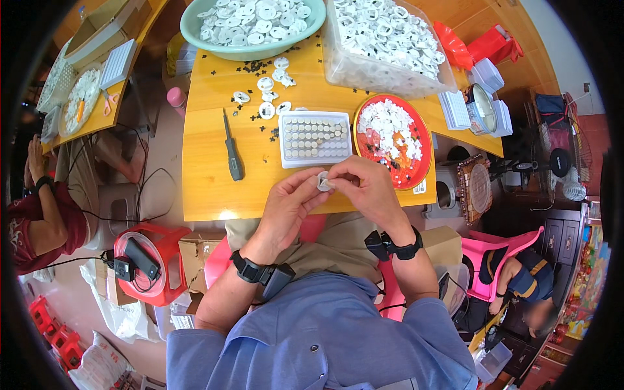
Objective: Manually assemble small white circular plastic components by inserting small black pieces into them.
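Observation:
My left hand [292, 203] and my right hand [365, 188] meet over the table's near edge, both closed in a pinch on one small round white plastic disc [323, 182]. Part of it is hidden by the fingers. Just beyond them lies a white tray [283, 160] with rows of small round silvery pieces, some spots at its right side unfilled. Right of the tray is a red plate [426, 140] heaped with small white pieces. A dark-handled screwdriver [233, 159] lies to the left. Loose white discs [266, 111] and tiny black pieces [257, 67] are scattered behind.
A green basin [253, 52] and a clear tub [383, 79], both full of white discs, stand at the table's far side. Red bags [487, 44] lie beyond. A red stool [153, 253] is at left, a pink chair [500, 247] at right. Other people sit on both sides.

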`<state>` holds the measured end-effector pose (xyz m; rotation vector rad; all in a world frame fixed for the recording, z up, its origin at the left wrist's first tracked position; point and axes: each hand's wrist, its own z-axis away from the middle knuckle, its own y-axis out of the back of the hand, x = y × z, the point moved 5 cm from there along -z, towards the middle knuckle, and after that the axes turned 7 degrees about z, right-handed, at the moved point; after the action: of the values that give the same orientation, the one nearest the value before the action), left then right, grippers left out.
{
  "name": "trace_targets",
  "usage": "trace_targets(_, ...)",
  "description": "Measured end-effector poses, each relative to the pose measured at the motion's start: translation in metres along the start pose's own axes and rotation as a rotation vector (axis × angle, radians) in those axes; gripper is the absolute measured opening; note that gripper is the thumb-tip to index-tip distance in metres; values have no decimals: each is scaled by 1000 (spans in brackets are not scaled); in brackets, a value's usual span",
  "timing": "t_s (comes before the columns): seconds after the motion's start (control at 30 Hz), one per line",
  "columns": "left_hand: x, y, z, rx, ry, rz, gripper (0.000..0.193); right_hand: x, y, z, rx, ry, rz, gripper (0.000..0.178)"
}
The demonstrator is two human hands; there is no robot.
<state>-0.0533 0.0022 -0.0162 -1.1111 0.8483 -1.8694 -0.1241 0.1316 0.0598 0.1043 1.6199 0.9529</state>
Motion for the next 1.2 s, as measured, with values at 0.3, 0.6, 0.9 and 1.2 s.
trace_targets(0.3,-1,0,-1,-1,-6,-9,29,-4,3,-1,-34,15,54,9)
trace_targets(0.6,-1,1,-1,0,-11,-12,30,-1,1,0,-33,75,45,9)
trace_targets(0.9,1,-1,1,33,-101,-255,27,0,-5,1,1,95,111,9)
trace_targets(1.2,6,-6,3,-12,-282,-488,23,17,-6,6,-33,-156,-229,13)
